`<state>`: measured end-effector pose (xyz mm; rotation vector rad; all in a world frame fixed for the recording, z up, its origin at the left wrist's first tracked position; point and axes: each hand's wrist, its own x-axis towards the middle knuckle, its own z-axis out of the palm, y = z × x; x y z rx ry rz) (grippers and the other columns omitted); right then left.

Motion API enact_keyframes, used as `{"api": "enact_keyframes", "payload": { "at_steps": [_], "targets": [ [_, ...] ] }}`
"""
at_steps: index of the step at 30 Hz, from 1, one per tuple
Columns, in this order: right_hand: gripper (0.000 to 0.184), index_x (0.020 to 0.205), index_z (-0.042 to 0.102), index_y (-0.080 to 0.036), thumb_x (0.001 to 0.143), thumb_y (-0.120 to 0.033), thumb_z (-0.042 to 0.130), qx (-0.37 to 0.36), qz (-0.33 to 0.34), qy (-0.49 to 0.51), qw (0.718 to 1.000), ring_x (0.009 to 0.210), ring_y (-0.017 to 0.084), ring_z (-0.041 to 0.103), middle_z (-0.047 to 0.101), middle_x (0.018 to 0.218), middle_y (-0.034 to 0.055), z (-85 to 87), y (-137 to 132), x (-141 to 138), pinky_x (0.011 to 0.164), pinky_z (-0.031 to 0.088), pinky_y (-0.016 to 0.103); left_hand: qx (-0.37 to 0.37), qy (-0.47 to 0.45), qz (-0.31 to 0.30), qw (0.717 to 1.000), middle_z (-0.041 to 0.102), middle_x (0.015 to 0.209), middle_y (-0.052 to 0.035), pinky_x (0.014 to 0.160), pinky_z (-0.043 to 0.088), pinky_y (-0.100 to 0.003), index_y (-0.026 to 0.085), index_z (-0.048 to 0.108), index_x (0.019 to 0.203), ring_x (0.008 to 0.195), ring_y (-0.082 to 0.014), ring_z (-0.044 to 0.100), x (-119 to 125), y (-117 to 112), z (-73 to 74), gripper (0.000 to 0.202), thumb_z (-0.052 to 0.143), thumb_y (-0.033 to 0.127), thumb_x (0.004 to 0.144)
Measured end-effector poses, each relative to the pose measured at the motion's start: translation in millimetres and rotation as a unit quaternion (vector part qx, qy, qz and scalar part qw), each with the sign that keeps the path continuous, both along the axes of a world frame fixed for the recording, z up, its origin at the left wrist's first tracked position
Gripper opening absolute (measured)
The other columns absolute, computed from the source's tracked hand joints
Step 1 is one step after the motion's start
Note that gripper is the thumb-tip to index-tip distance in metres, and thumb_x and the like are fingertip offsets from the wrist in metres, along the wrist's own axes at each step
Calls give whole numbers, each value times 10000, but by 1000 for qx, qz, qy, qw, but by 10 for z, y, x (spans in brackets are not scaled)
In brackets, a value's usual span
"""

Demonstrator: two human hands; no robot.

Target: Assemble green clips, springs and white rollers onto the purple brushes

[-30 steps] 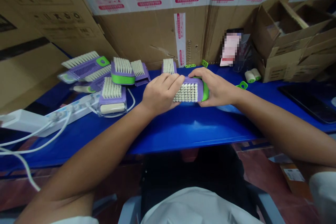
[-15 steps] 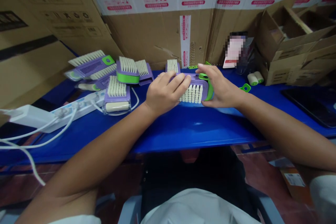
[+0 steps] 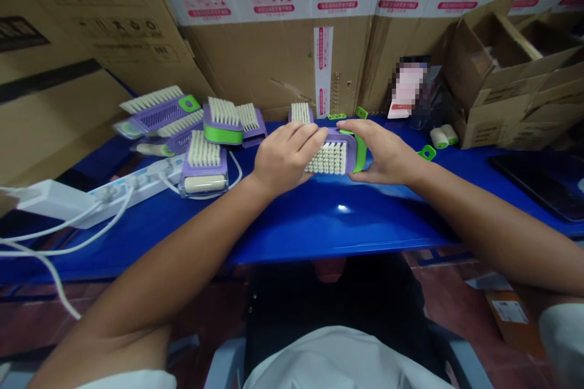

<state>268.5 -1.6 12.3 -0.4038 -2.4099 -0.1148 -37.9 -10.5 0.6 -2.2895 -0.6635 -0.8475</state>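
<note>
Since the earlier frame, the purple-and-green scrub brush (image 3: pixel 331 155) has turned and shifted slightly left, its cream bristles now facing up. Held over the blue table (image 3: pixel 337 237), it is gripped between the left hand (image 3: pixel 285 155), fingers pressed across its back, and the right hand (image 3: pixel 383 155), clasping its green end.

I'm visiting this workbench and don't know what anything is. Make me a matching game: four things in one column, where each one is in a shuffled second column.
Things:
1. purple-and-green brush
2. power strip
3. white rolls
4. open cardboard box

Places:
A. Back right, beside the big cartons
B. Left side of the blue table, with white cables
C. Between the left hand and right hand
D. Right side of the table, near a green clip

Pairs: 1-C, 2-B, 3-D, 4-A
</note>
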Motion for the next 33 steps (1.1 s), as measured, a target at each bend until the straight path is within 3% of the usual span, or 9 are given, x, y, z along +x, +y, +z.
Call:
{"api": "enact_keyframes", "payload": {
  "at_steps": [9,17,19,23,28,33],
  "targets": [
    [994,1779,390,-246,900,-334,844,-12,-28,-50,998,1569,428,658,648,1712,205,-11,-7,-19,1274,588,650,-40,24,27,999,800,1438,-227,1063,677,-527,82,654,1584,1275,-403,778,45,-46,30,641,670,328,992],
    [997,1744,449,-239,840,-270,869,-32,-35,-31,998,1556,427,669,668,1688,216,-7,-67,-68,1274,583,632,-129,0,39,991,796,1492,-196,1133,667,-530,157,688,1566,1349,-404,773,46,-77,88,668,723,308,917],
    [1003,1728,470,-228,826,-296,903,-59,-19,-3,998,1526,415,696,677,1678,215,-8,-50,-62,1258,597,590,-177,4,31,984,791,1504,-208,1122,673,-524,139,684,1568,1363,-410,774,21,-59,113,685,742,352,920],
    [959,1607,577,-214,795,-490,1007,-145,-1,61,987,1409,389,759,732,1570,195,18,-3,-47,1208,615,535,-305,-2,28,952,745,1598,-198,1217,623,-523,156,617,1642,1445,-415,743,-48,-60,226,859,869,459,879],
    [949,1513,630,-216,761,-622,1044,-305,-6,126,944,1362,355,744,721,1529,177,85,-10,-60,1174,616,510,-416,-41,31,908,734,1601,-186,1203,602,-479,164,548,1699,1412,-408,752,-68,-130,383,1043,933,578,822],
    [869,1505,656,-213,829,-626,1013,-374,-14,80,924,1128,283,759,777,1352,114,70,-16,-84,1003,658,441,-482,-61,8,874,789,1500,-160,1123,619,-467,171,608,1672,1317,-397,781,-13,-125,379,1055,914,640,779]
  ]
}}
